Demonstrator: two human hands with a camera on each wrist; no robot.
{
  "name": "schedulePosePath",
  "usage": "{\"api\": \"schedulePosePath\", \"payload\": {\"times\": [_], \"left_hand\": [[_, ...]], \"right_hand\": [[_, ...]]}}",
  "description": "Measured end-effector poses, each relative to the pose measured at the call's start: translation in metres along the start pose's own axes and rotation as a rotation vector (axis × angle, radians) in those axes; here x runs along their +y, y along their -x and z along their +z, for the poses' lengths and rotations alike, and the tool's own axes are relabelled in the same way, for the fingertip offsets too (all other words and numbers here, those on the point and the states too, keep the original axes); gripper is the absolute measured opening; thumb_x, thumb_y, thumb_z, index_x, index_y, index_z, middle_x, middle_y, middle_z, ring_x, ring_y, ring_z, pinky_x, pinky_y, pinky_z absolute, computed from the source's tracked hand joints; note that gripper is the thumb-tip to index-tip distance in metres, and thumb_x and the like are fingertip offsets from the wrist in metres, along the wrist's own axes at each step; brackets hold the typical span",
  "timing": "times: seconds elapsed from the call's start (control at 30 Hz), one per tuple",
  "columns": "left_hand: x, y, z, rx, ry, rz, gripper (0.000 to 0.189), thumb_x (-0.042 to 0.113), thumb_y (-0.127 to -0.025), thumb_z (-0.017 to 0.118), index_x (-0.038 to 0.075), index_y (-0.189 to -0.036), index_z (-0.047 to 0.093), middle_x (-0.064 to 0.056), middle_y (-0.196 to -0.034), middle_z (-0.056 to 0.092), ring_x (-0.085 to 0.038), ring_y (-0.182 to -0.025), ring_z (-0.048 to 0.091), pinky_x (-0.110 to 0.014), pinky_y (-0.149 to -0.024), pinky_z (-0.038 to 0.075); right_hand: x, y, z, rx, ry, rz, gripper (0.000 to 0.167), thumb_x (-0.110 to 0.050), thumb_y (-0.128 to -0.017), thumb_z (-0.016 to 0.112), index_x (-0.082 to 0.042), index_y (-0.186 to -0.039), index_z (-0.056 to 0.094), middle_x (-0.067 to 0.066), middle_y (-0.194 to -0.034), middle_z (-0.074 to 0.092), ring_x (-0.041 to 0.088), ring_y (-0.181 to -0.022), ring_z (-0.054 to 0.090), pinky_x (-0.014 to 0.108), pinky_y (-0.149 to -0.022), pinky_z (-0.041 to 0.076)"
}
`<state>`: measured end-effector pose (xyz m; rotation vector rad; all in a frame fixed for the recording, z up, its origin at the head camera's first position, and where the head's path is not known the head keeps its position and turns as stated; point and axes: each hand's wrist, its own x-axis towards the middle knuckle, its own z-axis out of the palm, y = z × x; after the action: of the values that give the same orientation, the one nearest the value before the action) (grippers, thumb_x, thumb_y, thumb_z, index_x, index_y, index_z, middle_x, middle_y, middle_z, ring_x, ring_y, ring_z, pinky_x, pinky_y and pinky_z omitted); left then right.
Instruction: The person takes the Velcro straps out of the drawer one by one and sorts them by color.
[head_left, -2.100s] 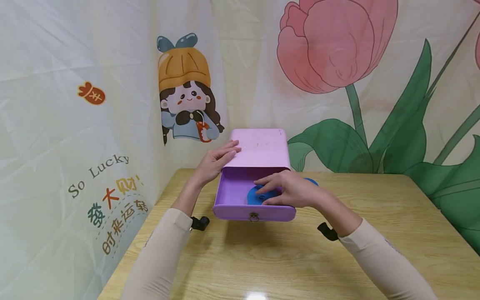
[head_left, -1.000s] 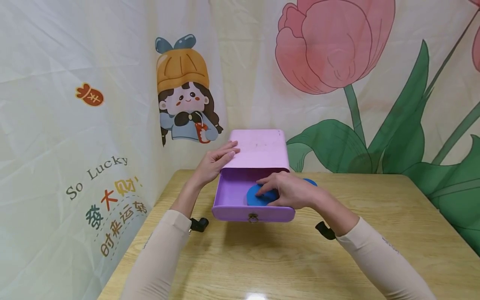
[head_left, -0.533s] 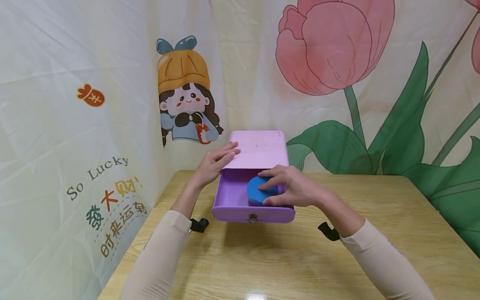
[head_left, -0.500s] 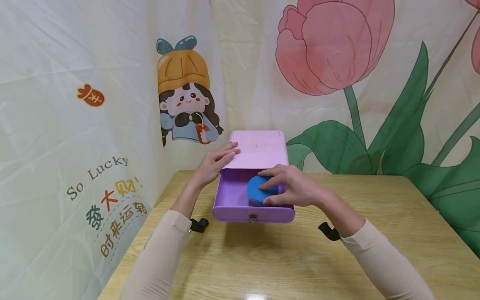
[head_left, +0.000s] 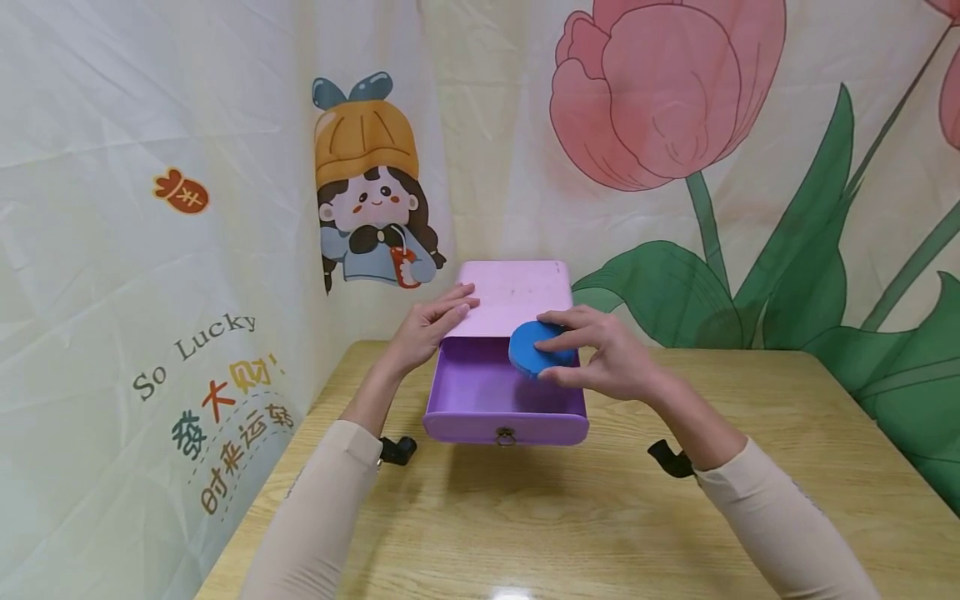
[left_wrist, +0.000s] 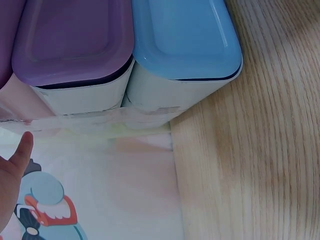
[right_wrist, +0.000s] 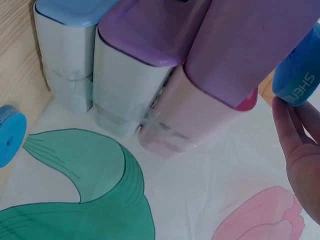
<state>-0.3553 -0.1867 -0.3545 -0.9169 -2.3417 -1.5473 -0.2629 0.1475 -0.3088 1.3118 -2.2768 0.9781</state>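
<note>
In the head view my left hand (head_left: 423, 333) rests with extended fingers on the left edge of the pink top (head_left: 513, 296) of a drawer unit. Its top purple drawer (head_left: 465, 428) is pulled out, a small ring on the front. My right hand (head_left: 615, 354) pinches a blue round disc (head_left: 528, 350) between thumb and fingers, over the back right of the drawer. White letters run along the rim of the disc (right_wrist: 302, 82) in the right wrist view. The part of the drawer behind that hand is hidden.
Below the top drawer, the left wrist view shows a second purple drawer (left_wrist: 82, 40) and a light blue drawer (left_wrist: 187, 40), both in whitish housings. Another blue disc (right_wrist: 11, 135) lies on the wooden table (right_wrist: 17, 65) beside the unit. A printed curtain (head_left: 495, 167) hangs close behind.
The blue disc lay in the drawer under my right hand; it has been gripped, raised and shifted back and slightly right. My left hand has stayed put on the unit.
</note>
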Motion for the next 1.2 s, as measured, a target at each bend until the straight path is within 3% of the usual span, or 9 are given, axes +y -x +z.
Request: {"api": "schedulePosePath", "payload": {"times": [0.27,0.63,0.83,1.2], "left_hand": [[0.001,0.000,0.000,0.000,-0.005,0.001,0.032,0.023,-0.108,0.058,0.011,-0.136,0.071,-0.001,-0.159,0.051,-0.015,-0.157,0.032,-0.043,-0.131,0.023],[0.000,-0.001,0.000,0.003,0.025,0.002,0.033,0.017,-0.107,0.058,0.004,-0.136,0.068,-0.008,-0.161,0.049,-0.022,-0.158,0.031,-0.047,-0.130,0.022],[-0.002,0.000,0.000,0.005,-0.002,-0.006,0.033,0.023,-0.108,0.059,0.009,-0.136,0.070,-0.004,-0.160,0.050,-0.019,-0.157,0.032,-0.045,-0.130,0.023],[-0.003,-0.001,0.000,0.001,-0.006,-0.008,0.033,0.024,-0.108,0.058,0.013,-0.137,0.070,0.000,-0.160,0.051,-0.014,-0.157,0.031,-0.042,-0.131,0.023]], "right_hand": [[0.005,0.010,-0.013,0.130,0.044,0.028,0.037,-0.016,-0.077,0.092,-0.010,-0.113,0.082,0.015,-0.139,0.068,0.035,-0.131,0.061,0.051,-0.098,0.056],[0.024,0.030,-0.021,0.170,0.031,0.137,0.038,-0.013,-0.079,0.091,-0.009,-0.115,0.081,0.016,-0.140,0.067,0.035,-0.130,0.060,0.048,-0.092,0.057],[0.039,0.043,-0.023,0.219,0.018,0.177,0.038,-0.010,-0.080,0.090,-0.008,-0.116,0.081,0.017,-0.141,0.066,0.037,-0.131,0.059,0.040,-0.085,0.058],[0.056,0.062,-0.027,0.218,0.086,0.266,0.038,-0.013,-0.082,0.089,-0.005,-0.118,0.079,0.019,-0.143,0.064,0.039,-0.130,0.058,0.032,-0.088,0.054]]}}
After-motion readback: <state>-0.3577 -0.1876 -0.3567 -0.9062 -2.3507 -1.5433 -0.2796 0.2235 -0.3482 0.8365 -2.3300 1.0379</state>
